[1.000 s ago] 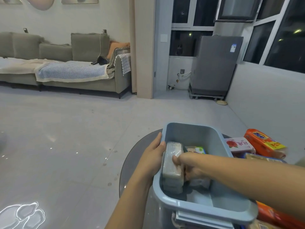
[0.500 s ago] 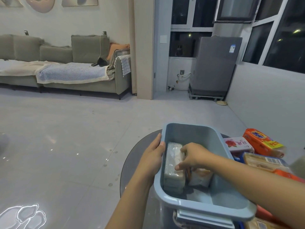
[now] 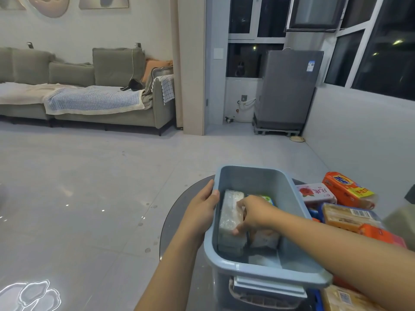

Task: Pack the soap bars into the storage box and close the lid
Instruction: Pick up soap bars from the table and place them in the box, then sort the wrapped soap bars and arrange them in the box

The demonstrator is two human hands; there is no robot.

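Observation:
A light blue storage box [image 3: 294, 198] stands open on a round dark glass table [image 3: 177, 212]. My left hand [image 3: 201, 209] grips the box's left rim. My right hand [image 3: 252, 213] reaches inside and presses on a whitish wrapped soap bar [image 3: 231, 212] standing against the left wall. Beside that bar a green-and-blue package [image 3: 268, 198] and a pale wrapped bar [image 3: 265, 240] show under my hand. Outside, to the right, lie a pink rose box [image 3: 315, 193], an orange soap pack [image 3: 347, 189] and a tan barcode bar [image 3: 348, 216]. No lid is identifiable.
More orange packs [image 3: 381, 235] and a tan pack [image 3: 345, 298] crowd the table's right and near side. A grey sofa [image 3: 89, 99] stands far left across the tiled floor, a grey appliance [image 3: 287, 90] by the windows. A white low wall [image 3: 363, 131] runs right.
My right hand has shifted left inside the box, from over the middle packages onto the whitish bar by the left wall. My left hand stays on the rim.

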